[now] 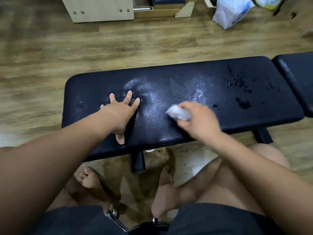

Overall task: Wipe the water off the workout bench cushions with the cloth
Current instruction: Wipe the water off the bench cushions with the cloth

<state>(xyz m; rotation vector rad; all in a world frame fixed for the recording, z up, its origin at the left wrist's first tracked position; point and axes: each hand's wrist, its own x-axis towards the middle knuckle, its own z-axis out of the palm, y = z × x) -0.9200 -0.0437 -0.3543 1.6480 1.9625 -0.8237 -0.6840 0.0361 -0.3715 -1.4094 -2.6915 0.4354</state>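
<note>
right hand [201, 122] grips cloth [178, 113] mid-cushion [101, 85] | droplets [240, 85] right

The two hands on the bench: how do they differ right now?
The left hand lies flat with fingers spread; the right hand is curled. The left hand holds nothing; the right hand grips a pale cloth. Both are on the dark cushion.

Your black bench cushion [94, 92] sits on the wood-look floor [118, 44], with water drops [243, 104] near its right end. Left hand [122, 112] flat on it, right hand [201, 121] holding a balled cloth [179, 113] mid-cushion.
</note>
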